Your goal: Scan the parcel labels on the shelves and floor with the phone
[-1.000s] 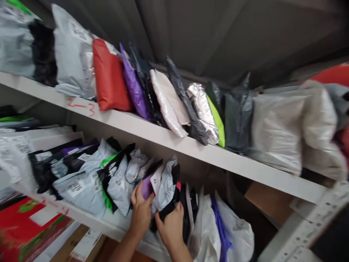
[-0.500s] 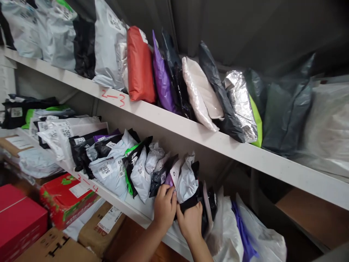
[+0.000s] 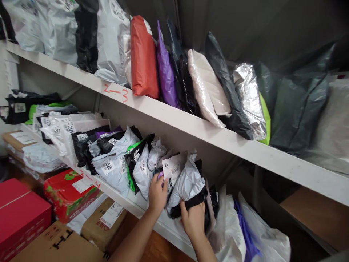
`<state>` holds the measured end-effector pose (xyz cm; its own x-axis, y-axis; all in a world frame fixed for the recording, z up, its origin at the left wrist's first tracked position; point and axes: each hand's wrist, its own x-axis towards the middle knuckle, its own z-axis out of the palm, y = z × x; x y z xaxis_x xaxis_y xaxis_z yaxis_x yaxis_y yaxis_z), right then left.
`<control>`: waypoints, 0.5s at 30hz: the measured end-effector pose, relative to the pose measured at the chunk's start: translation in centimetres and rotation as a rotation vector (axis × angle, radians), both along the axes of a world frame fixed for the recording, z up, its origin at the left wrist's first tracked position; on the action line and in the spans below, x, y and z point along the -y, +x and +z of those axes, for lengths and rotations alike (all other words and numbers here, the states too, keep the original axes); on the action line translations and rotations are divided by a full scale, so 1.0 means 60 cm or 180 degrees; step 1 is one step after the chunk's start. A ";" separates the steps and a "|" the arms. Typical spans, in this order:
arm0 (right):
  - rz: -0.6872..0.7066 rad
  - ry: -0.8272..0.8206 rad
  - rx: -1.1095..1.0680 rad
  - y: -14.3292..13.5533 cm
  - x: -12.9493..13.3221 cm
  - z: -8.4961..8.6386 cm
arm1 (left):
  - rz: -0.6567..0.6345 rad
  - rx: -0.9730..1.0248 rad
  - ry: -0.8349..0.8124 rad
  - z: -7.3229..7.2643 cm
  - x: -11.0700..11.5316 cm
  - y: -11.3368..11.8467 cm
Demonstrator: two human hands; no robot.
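On the lower shelf my left hand (image 3: pixel 158 192) is closed at the edge of a purple mailing bag (image 3: pixel 161 175), its fingertips partly hidden among the bags. Just right of it, a pale mailing bag (image 3: pixel 173 168) with a printed label leans up. My right hand (image 3: pixel 194 219) grips the lower edge of a black mailing bag (image 3: pixel 195 198), with its thumb in front and the other fingers hidden behind. Against that black bag rests a crumpled light-grey mailing bag (image 3: pixel 187 182), tilted to the left.
Several mailing bags stand along the lower shelf (image 3: pixel 141 205), with white bags (image 3: pixel 227 225) to the right. Above, the upper shelf (image 3: pixel 163 111) carries a red parcel (image 3: pixel 144 58) and other bags. Cartons, including a red box (image 3: pixel 72 193), sit at lower left.
The black and light-grey bags have tipped left and forward, opening a gap behind them. My left hand has shifted slightly left, and the pale bag's label now shows.
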<state>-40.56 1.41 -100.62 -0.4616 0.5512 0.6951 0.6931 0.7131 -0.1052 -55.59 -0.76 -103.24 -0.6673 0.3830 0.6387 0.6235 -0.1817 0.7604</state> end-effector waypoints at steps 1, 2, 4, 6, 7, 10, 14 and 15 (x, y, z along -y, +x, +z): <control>0.0003 -0.0017 -0.0015 0.001 0.000 0.000 | -0.0014 0.0007 0.0020 0.001 0.000 0.000; 0.0008 -0.0033 -0.0029 0.001 0.000 -0.001 | -0.0036 -0.0008 0.0048 0.003 0.001 0.002; 0.0024 -0.0055 -0.0051 0.003 0.001 0.000 | -0.0126 -0.0212 0.0163 0.007 0.007 0.011; 0.0041 -0.0065 -0.0067 0.004 0.002 0.000 | -0.0219 -0.0573 0.0309 0.010 0.016 0.024; 0.0049 -0.0067 -0.0072 0.004 0.003 0.000 | -0.0250 -0.0738 0.0376 0.010 0.020 0.031; 0.0064 -0.0075 -0.0065 0.004 0.005 0.002 | -0.0557 -0.0919 0.0367 0.001 0.024 0.050; 0.0049 -0.0161 0.0070 0.002 0.007 0.008 | -0.0857 -0.0436 0.0105 -0.009 0.011 0.068; 0.0037 -0.0190 0.0103 0.002 0.007 0.010 | -0.0834 -0.0193 -0.0001 -0.004 0.008 0.069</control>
<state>-40.45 0.97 -99.99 -0.4898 0.5857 0.6458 0.6886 0.7142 -0.1254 -51.46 -1.25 -103.49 -0.5058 0.5379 0.6745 0.5997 -0.3428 0.7231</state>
